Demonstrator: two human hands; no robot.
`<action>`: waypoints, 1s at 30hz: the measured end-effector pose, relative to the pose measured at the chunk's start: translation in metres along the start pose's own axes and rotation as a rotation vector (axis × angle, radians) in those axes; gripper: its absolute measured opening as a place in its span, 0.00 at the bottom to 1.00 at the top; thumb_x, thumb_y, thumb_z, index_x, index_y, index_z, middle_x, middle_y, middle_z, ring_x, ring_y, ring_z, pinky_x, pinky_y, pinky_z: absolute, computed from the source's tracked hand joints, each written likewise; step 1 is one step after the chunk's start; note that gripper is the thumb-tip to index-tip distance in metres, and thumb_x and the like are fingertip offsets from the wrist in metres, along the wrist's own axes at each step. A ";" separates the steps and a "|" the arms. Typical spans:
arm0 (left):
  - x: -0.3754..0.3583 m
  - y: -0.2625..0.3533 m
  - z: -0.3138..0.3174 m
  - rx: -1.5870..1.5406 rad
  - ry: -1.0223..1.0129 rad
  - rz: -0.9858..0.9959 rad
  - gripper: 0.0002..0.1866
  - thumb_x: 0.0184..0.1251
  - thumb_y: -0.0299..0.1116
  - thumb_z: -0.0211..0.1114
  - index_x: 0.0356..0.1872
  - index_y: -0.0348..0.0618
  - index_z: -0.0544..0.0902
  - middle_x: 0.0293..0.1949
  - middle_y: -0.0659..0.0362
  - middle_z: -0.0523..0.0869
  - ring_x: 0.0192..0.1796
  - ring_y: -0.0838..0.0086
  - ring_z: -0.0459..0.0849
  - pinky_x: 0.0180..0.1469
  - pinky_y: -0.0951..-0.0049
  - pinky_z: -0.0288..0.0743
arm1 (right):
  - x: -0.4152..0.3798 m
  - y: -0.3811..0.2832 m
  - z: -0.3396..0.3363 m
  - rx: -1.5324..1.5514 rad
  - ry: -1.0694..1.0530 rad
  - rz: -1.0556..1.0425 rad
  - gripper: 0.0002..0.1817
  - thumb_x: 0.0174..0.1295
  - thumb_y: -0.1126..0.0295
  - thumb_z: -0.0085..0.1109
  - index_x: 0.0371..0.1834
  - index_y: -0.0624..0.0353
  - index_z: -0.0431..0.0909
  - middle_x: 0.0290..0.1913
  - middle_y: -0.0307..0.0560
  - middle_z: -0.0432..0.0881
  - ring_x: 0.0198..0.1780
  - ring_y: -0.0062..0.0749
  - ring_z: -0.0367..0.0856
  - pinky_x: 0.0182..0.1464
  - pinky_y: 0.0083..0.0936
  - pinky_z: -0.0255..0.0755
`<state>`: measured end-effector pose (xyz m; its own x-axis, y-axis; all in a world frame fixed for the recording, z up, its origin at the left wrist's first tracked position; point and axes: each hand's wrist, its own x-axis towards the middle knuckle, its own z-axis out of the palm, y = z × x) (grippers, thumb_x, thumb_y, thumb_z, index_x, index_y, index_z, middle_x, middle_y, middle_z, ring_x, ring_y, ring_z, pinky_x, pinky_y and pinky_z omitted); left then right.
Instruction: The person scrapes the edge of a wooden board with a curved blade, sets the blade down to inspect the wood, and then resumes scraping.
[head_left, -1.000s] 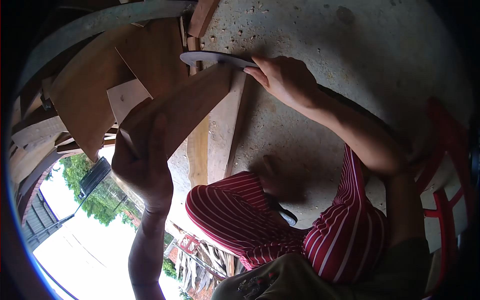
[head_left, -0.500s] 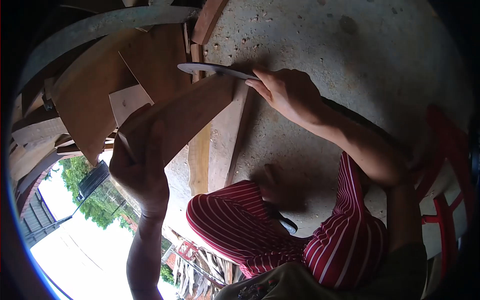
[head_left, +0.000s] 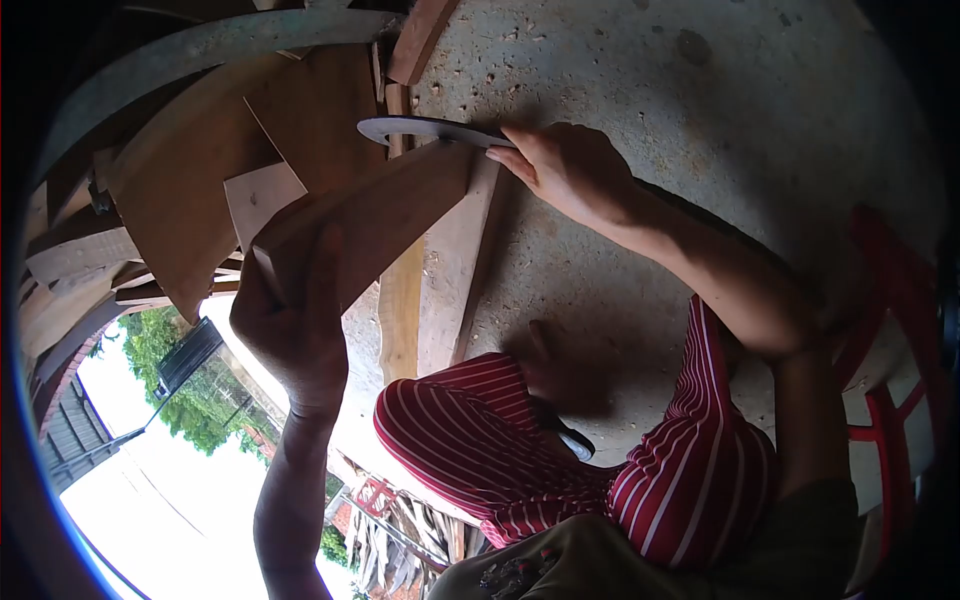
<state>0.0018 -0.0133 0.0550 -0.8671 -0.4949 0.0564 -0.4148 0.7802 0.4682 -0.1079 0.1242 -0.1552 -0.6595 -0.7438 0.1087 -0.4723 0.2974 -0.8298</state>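
Note:
My left hand (head_left: 292,335) is wrapped round the near end of a brown wooden block (head_left: 400,222), thumb along its side. The block slants up toward my right hand (head_left: 575,172). Pinched between that hand's thumb and fingers is a thin grey sheet with a rounded edge (head_left: 415,128), seen almost edge-on. It lies across the far end of the block and appears to touch it; its exact kind cannot be made out. My right fingers are partly hidden behind the hand.
Wooden boards and offcuts (head_left: 180,180) are piled at the left under a curved grey bar (head_left: 230,38). Planks (head_left: 450,270) lie on the concrete floor (head_left: 640,80) below the block. A red chair frame (head_left: 885,420) stands at the right. My legs in striped trousers (head_left: 460,430) are bent below.
The near end of the block and my left hand have shifted slightly right. My right hand and the grey sheet have moved a little upward, and the sheet shows more of its face.

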 end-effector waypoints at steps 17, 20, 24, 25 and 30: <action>-0.003 0.004 0.001 0.064 -0.001 -0.068 0.12 0.68 0.31 0.65 0.49 0.38 0.84 0.48 0.55 0.87 0.54 0.68 0.84 0.65 0.62 0.70 | -0.001 0.021 0.011 -0.137 0.010 -0.029 0.13 0.69 0.55 0.57 0.37 0.52 0.77 0.15 0.47 0.76 0.17 0.41 0.79 0.19 0.35 0.71; -0.002 0.004 0.000 0.143 -0.004 -0.014 0.14 0.68 0.32 0.65 0.51 0.38 0.83 0.48 0.55 0.88 0.54 0.68 0.84 0.64 0.64 0.70 | -0.002 0.018 0.011 -0.158 0.060 -0.017 0.13 0.68 0.54 0.58 0.37 0.52 0.76 0.15 0.46 0.76 0.17 0.40 0.79 0.19 0.35 0.71; -0.001 0.003 0.002 0.016 0.015 -0.075 0.15 0.65 0.28 0.69 0.50 0.32 0.83 0.45 0.53 0.88 0.50 0.72 0.84 0.55 0.70 0.77 | -0.007 0.001 -0.004 -0.131 0.053 -0.076 0.12 0.69 0.55 0.57 0.39 0.52 0.77 0.15 0.46 0.76 0.17 0.39 0.79 0.19 0.34 0.71; -0.004 0.002 -0.001 0.022 0.007 -0.082 0.15 0.65 0.28 0.69 0.50 0.32 0.83 0.45 0.53 0.88 0.50 0.72 0.84 0.55 0.70 0.77 | -0.005 0.015 0.009 -0.185 0.034 -0.063 0.13 0.70 0.55 0.56 0.39 0.52 0.77 0.16 0.47 0.77 0.17 0.40 0.80 0.19 0.34 0.72; 0.003 0.000 0.002 0.069 0.041 0.020 0.15 0.64 0.27 0.69 0.50 0.33 0.83 0.46 0.52 0.88 0.50 0.68 0.85 0.57 0.68 0.76 | 0.001 0.020 0.012 -0.161 0.010 0.001 0.14 0.70 0.54 0.56 0.36 0.53 0.77 0.15 0.47 0.77 0.17 0.42 0.80 0.19 0.35 0.72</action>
<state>-0.0010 -0.0140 0.0538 -0.8638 -0.4933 0.1022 -0.4168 0.8139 0.4048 -0.1109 0.1219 -0.1779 -0.6656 -0.7375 0.1144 -0.5589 0.3910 -0.7312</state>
